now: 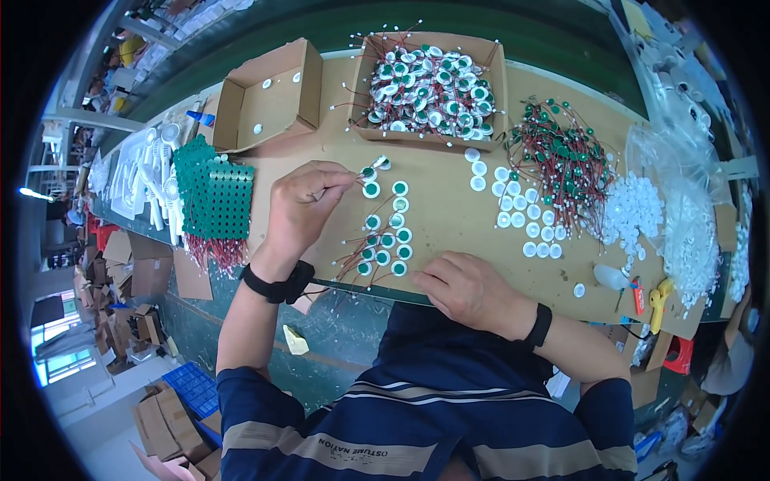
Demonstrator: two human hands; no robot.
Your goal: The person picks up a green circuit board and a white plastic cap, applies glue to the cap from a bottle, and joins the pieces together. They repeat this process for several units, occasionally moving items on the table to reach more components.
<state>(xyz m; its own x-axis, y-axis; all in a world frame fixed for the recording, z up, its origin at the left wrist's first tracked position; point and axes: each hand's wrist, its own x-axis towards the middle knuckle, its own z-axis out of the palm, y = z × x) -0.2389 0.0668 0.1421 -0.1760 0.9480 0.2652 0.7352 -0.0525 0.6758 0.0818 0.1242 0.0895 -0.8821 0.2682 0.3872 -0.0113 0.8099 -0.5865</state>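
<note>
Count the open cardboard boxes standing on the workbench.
2: a cardboard box beyond the left hand, with a few white discs inside; and a fuller box to its right, heaped with wired green-and-white discs. Others behind could be hidden.

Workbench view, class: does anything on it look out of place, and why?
One white disc looks stray: it lies alone, left of the translucent bottle, apart from the grouped white discs.

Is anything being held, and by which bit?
The left hand seems to pinch a green disc, where I can't tell; the right hand shows nothing held.
</note>
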